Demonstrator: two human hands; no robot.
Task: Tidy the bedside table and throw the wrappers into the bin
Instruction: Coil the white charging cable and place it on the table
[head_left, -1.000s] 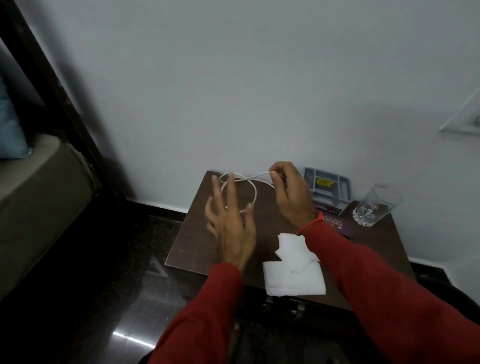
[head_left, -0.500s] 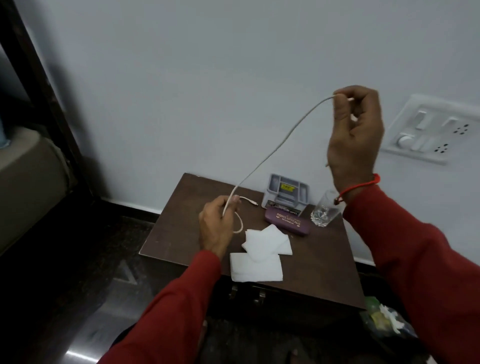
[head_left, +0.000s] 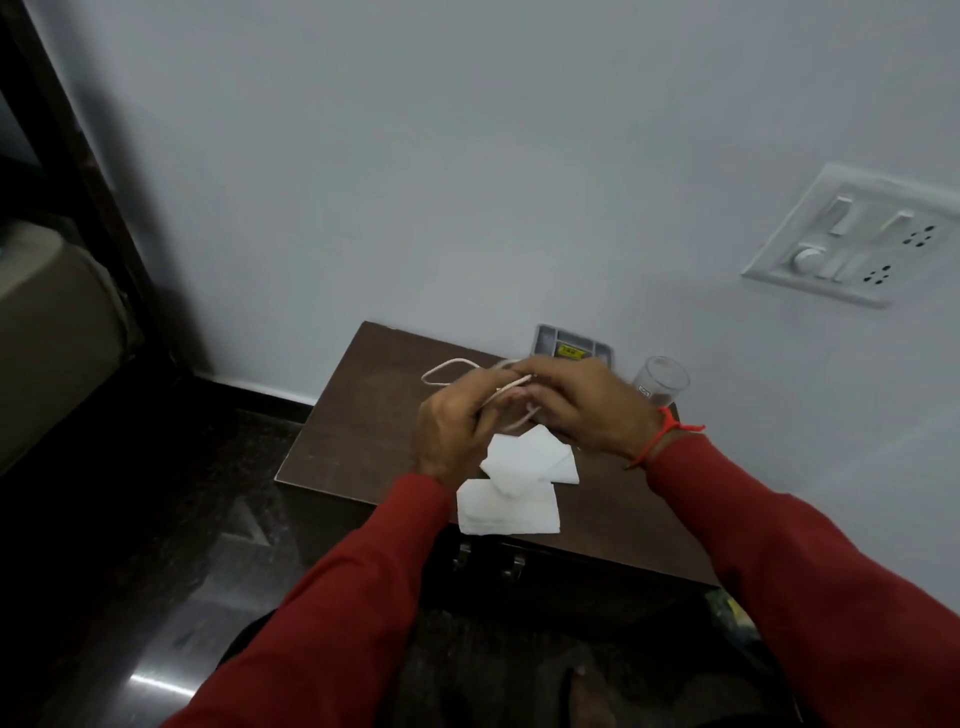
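Note:
Over the middle of the dark brown bedside table (head_left: 353, 426), both hands hold a thin white cable (head_left: 441, 370). My left hand (head_left: 454, 434) grips part of it, and a loop sticks out to the left above the tabletop. My right hand (head_left: 582, 410) pinches the cable where the two hands meet, fingers closed on it. White paper tissues (head_left: 511, 493) lie flat on the table's near edge, just below the hands. The purple case seen earlier is hidden behind my right hand.
A grey compartment tray (head_left: 571, 345) stands against the wall at the table's back. A clear glass (head_left: 660, 382) stands to its right. A white switch panel (head_left: 862, 244) is on the wall. A bed (head_left: 47, 322) is at far left, with dark glossy floor below.
My right hand came down from high near the switch panel to meet my left hand over the table. The cable, stretched out before, is now gathered into loops.

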